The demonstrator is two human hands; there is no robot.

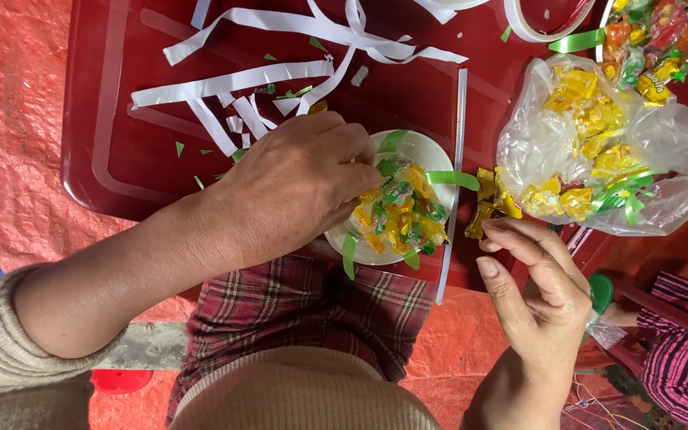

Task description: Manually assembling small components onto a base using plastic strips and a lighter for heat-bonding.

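Our left hand [296,187] is down on the white bowl [431,159] at the red worktop [121,119] edge, fingers curled onto the wrapped candies [400,215] inside; can't tell whether that grip has closed on one. Our right hand [539,287] hovers just right of the bowl, grip half open, fingertips at loose yellow candies [491,199]. Clear candy bag [662,151] further right. White paper strips [240,87] behind.

The table [121,119] is dark red. The paper strips [232,80] on it are white. The small plate [431,151] is white, with yellow and green candies [400,211] and green ribbon [451,178]. The clear bag [662,151] holds yellow candies [591,119] (shiny ones). The cloth [312,306] is red plaid.
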